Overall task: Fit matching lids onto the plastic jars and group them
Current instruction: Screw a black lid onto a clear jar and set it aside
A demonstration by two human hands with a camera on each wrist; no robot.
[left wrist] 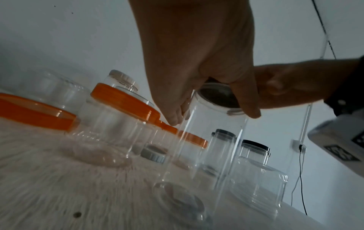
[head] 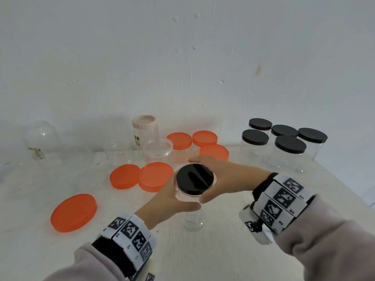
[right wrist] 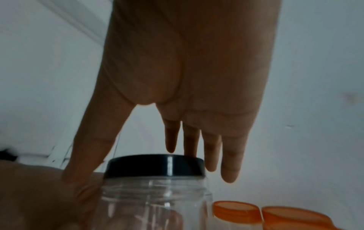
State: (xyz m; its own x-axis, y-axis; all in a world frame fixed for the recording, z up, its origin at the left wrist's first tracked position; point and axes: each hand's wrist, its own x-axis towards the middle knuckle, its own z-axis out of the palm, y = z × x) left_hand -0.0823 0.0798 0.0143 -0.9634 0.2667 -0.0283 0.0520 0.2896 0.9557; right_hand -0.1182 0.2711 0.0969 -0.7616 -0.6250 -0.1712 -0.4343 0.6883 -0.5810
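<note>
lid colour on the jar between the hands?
Black lid, on a clear jar. Clearest in the head view.

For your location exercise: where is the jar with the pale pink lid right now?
In the head view the pink-lidded jar stands at the back of the table, left of centre near the wall, just behind the clear tub and left of the orange-lidded jars.

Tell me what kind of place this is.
Probably a plain room set up for recording a sorting task, not a kitchen: a bare white table against a scuffed white wall, rows of empty clear jars with black lids, tracking-marker wristbands.
</note>
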